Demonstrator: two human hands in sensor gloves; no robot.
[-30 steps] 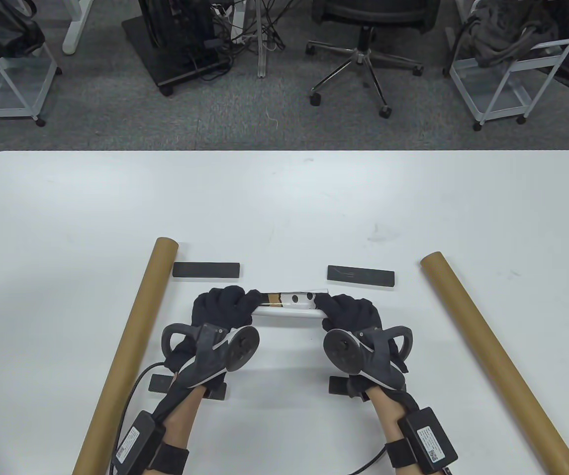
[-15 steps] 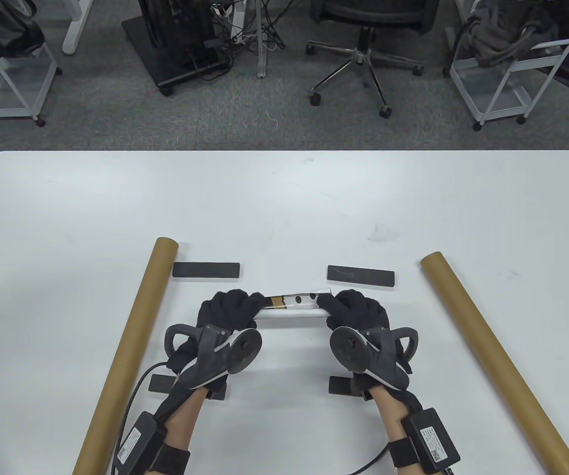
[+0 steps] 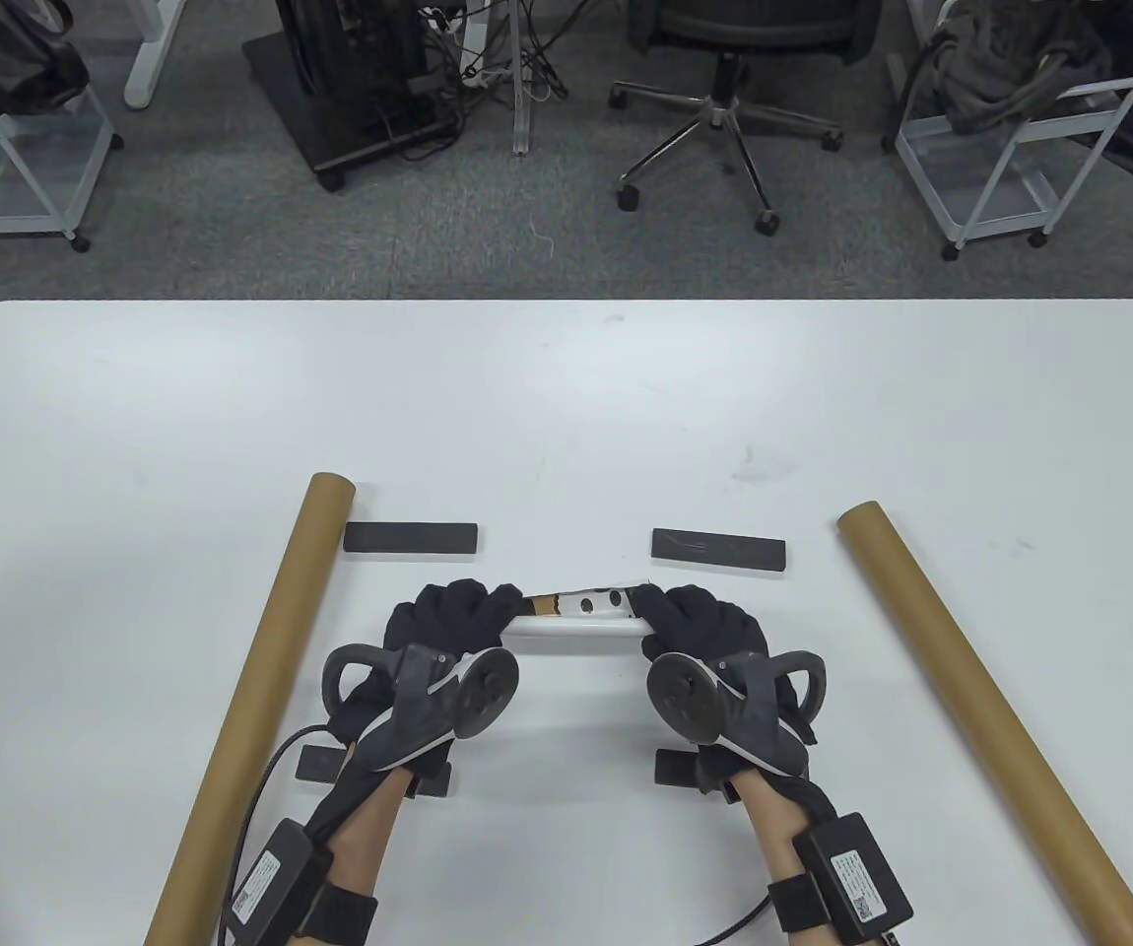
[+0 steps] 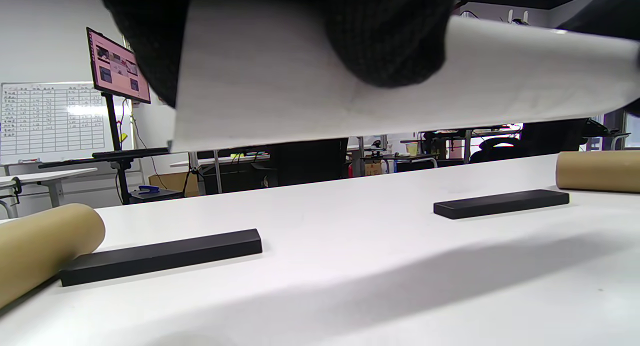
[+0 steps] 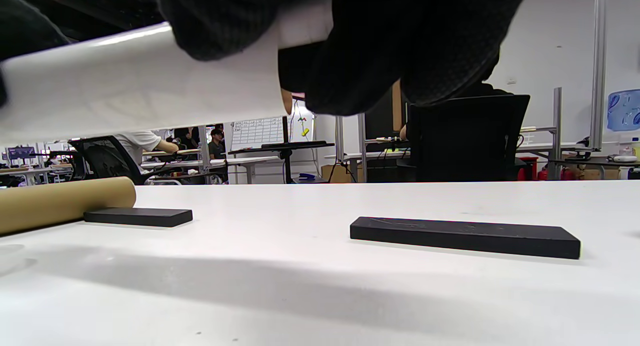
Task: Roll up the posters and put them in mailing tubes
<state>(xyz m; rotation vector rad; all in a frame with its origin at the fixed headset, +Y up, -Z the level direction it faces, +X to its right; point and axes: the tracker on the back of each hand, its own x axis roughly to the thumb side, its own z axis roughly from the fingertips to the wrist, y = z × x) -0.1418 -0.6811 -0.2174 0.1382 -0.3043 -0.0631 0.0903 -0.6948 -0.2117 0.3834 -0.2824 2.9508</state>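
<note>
the poster [image 3: 581, 613] is rolled, gripped at its ends by left hand [image 3: 448, 616] and right hand [image 3: 699, 621]; both mailing tubes [image 3: 261, 680] remain unfilled.

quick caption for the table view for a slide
Both gloved hands, left hand and right hand, grip a rolled poster above the table, between two cardboard mailing tubes.

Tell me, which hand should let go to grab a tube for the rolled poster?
Probably the left hand. Both hands grip the rolled poster, but the left tube lies nearer its hand than the right tube does to the right hand, which could keep the roll tight.
</note>
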